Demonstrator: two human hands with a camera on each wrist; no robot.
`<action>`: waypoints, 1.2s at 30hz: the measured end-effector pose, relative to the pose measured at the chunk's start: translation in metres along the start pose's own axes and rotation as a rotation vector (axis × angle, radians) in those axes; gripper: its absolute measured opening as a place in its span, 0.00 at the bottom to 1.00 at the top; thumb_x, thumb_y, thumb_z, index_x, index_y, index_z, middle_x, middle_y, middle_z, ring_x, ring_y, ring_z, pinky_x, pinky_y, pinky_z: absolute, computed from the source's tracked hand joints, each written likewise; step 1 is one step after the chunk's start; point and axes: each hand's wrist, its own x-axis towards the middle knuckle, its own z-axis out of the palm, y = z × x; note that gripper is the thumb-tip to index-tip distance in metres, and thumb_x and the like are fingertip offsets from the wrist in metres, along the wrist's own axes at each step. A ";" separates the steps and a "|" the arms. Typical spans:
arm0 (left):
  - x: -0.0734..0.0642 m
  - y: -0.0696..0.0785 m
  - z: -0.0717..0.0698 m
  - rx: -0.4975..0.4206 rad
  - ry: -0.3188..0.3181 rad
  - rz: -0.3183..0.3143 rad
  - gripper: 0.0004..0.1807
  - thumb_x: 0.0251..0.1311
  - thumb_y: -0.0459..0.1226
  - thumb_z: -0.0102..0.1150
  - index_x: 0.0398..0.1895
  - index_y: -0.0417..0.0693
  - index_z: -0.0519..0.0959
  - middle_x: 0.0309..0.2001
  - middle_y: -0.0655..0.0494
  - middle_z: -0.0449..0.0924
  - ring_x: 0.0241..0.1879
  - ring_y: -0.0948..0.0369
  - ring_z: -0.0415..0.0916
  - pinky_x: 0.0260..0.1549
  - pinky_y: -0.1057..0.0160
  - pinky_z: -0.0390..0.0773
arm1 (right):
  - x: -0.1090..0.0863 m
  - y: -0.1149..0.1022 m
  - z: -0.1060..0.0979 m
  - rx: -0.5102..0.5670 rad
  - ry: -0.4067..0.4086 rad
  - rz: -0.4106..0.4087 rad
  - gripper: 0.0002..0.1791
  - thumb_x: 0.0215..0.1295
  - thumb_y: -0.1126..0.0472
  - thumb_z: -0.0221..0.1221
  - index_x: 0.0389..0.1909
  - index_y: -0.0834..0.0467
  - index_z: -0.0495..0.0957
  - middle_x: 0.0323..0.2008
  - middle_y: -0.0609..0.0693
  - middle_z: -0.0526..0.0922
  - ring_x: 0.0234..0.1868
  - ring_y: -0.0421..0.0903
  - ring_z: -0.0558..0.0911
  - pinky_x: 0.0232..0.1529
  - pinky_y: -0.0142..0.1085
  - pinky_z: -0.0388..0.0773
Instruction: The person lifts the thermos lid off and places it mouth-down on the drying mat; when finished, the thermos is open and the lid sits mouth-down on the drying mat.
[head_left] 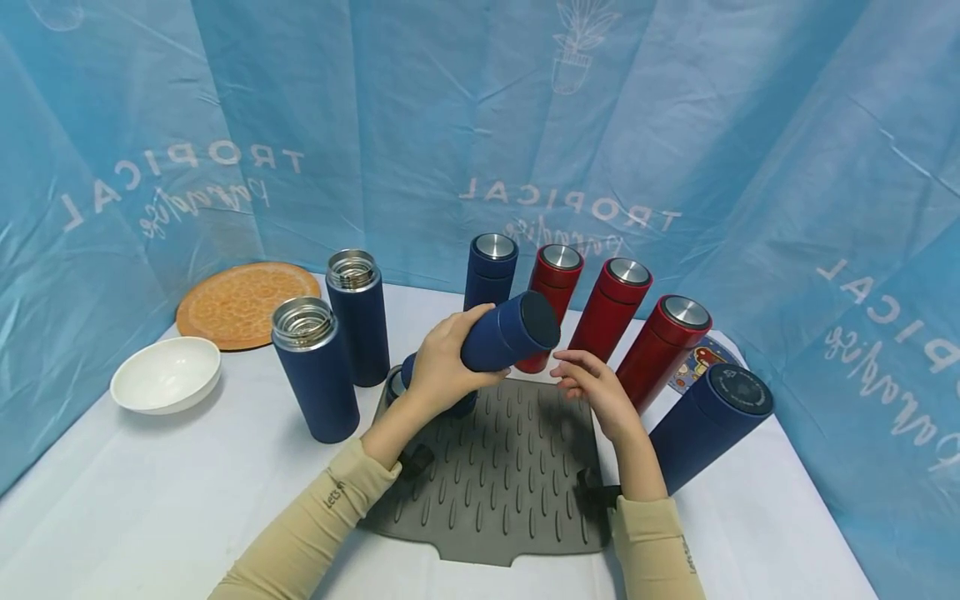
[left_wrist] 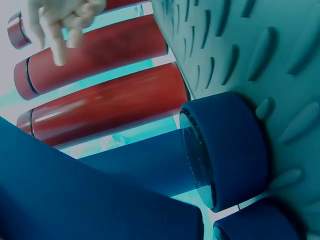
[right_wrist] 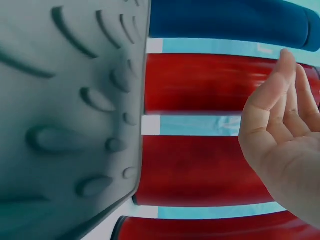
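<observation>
My left hand (head_left: 442, 362) grips a navy blue thermos bottle (head_left: 498, 337) over the dark mat (head_left: 510, 467). The bottle is tilted, its dark round end up and to the right; its lower end is partly hidden behind the hand. In the left wrist view this bottle (left_wrist: 90, 200) fills the lower left. Two blue caps stand on the mat near its left edge: one cap (left_wrist: 232, 150) and another cap (left_wrist: 260, 222) beside it. My right hand (head_left: 596, 387) hovers above the mat's right side, fingers loosely bent and holding nothing, close to the red thermos bottles (head_left: 611, 304).
Two lidless blue bottles (head_left: 318, 383) stand left of the mat. Behind it stands a blue bottle (head_left: 489, 275) with a silver-topped lid. A dark-ended blue bottle (head_left: 705, 433) is at the right. A white bowl (head_left: 167, 375) and an orange round board (head_left: 247, 304) lie far left.
</observation>
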 end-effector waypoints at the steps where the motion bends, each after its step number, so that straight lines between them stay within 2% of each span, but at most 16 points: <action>1: 0.000 0.000 0.001 0.029 0.001 0.023 0.45 0.34 0.45 0.75 0.63 0.56 0.66 0.51 0.47 0.75 0.49 0.49 0.73 0.47 0.46 0.71 | -0.001 -0.002 0.001 0.017 0.001 -0.007 0.19 0.68 0.56 0.51 0.53 0.66 0.69 0.34 0.46 0.80 0.33 0.40 0.79 0.37 0.32 0.77; 6: -0.004 -0.003 0.006 0.218 -0.013 0.126 0.45 0.32 0.48 0.76 0.61 0.56 0.68 0.49 0.49 0.75 0.47 0.51 0.73 0.47 0.47 0.71 | -0.008 -0.014 0.005 0.090 -0.011 -0.065 0.15 0.71 0.54 0.45 0.48 0.61 0.67 0.30 0.44 0.79 0.30 0.39 0.78 0.33 0.29 0.76; 9: -0.005 -0.003 0.009 0.332 -0.021 0.191 0.45 0.30 0.49 0.76 0.60 0.56 0.70 0.48 0.48 0.75 0.48 0.51 0.73 0.47 0.48 0.71 | -0.013 -0.023 0.008 0.077 0.001 -0.091 0.22 0.72 0.48 0.39 0.51 0.63 0.66 0.30 0.46 0.76 0.29 0.39 0.77 0.33 0.31 0.76; 12: -0.007 -0.002 0.011 0.423 -0.034 0.248 0.46 0.29 0.51 0.76 0.60 0.56 0.71 0.47 0.47 0.75 0.47 0.51 0.73 0.46 0.48 0.72 | -0.019 -0.031 0.011 0.012 0.013 -0.080 0.32 0.71 0.41 0.34 0.57 0.64 0.64 0.36 0.50 0.75 0.27 0.40 0.76 0.31 0.33 0.75; 14: -0.008 -0.001 0.012 0.469 -0.049 0.274 0.47 0.28 0.52 0.77 0.60 0.57 0.71 0.47 0.48 0.76 0.46 0.51 0.74 0.45 0.49 0.72 | -0.021 -0.034 0.012 -0.051 0.023 -0.069 0.34 0.70 0.39 0.32 0.58 0.64 0.64 0.38 0.53 0.74 0.26 0.41 0.76 0.28 0.33 0.75; 16: -0.008 -0.001 0.013 0.517 -0.065 0.300 0.48 0.27 0.54 0.77 0.61 0.58 0.70 0.47 0.48 0.76 0.46 0.51 0.74 0.45 0.50 0.72 | -0.023 -0.036 0.014 -0.128 0.028 -0.061 0.34 0.70 0.40 0.33 0.55 0.66 0.65 0.35 0.56 0.74 0.23 0.42 0.77 0.25 0.33 0.74; 20: -0.010 -0.002 0.016 0.608 -0.077 0.363 0.49 0.27 0.56 0.76 0.61 0.59 0.70 0.46 0.49 0.76 0.44 0.52 0.74 0.43 0.52 0.72 | -0.025 -0.038 0.017 -0.299 0.050 -0.033 0.29 0.70 0.41 0.38 0.50 0.64 0.67 0.22 0.60 0.75 0.18 0.44 0.76 0.21 0.34 0.72; 22: -0.010 -0.003 0.017 0.635 -0.076 0.389 0.49 0.27 0.57 0.76 0.61 0.59 0.70 0.45 0.49 0.77 0.43 0.52 0.74 0.43 0.53 0.72 | -0.024 -0.038 0.019 -0.348 0.046 -0.005 0.28 0.69 0.41 0.42 0.51 0.62 0.67 0.22 0.58 0.76 0.18 0.45 0.76 0.20 0.34 0.71; 24: -0.011 -0.003 0.017 0.654 -0.077 0.406 0.48 0.28 0.58 0.75 0.61 0.60 0.70 0.45 0.50 0.77 0.43 0.53 0.75 0.42 0.53 0.72 | -0.025 -0.039 0.020 -0.356 0.035 0.014 0.27 0.68 0.42 0.44 0.57 0.58 0.65 0.26 0.58 0.76 0.18 0.45 0.76 0.21 0.34 0.72; 26: -0.011 -0.004 0.017 0.660 -0.080 0.413 0.48 0.28 0.59 0.74 0.61 0.60 0.70 0.45 0.50 0.77 0.42 0.53 0.75 0.42 0.52 0.73 | -0.024 -0.039 0.021 -0.314 0.019 0.015 0.26 0.68 0.44 0.46 0.58 0.57 0.64 0.33 0.59 0.74 0.19 0.47 0.76 0.22 0.35 0.74; 30: -0.010 -0.004 0.015 0.666 -0.085 0.429 0.48 0.29 0.61 0.72 0.61 0.61 0.70 0.44 0.50 0.77 0.40 0.52 0.77 0.41 0.52 0.75 | -0.023 -0.037 0.020 -0.218 0.000 -0.037 0.23 0.69 0.50 0.46 0.59 0.58 0.62 0.43 0.64 0.70 0.22 0.49 0.77 0.25 0.39 0.79; 33: -0.008 -0.004 0.014 0.665 -0.072 0.454 0.46 0.31 0.62 0.71 0.61 0.61 0.70 0.43 0.49 0.78 0.37 0.52 0.78 0.39 0.52 0.77 | -0.021 -0.034 0.019 -0.178 -0.014 -0.085 0.22 0.68 0.53 0.46 0.58 0.59 0.63 0.49 0.64 0.68 0.33 0.53 0.76 0.30 0.40 0.79; 36: -0.008 -0.005 0.013 0.664 -0.055 0.482 0.45 0.33 0.62 0.69 0.60 0.60 0.71 0.42 0.50 0.79 0.36 0.53 0.79 0.37 0.54 0.78 | -0.020 -0.033 0.017 -0.155 -0.032 -0.120 0.22 0.66 0.54 0.47 0.59 0.59 0.63 0.51 0.64 0.67 0.45 0.55 0.71 0.38 0.40 0.76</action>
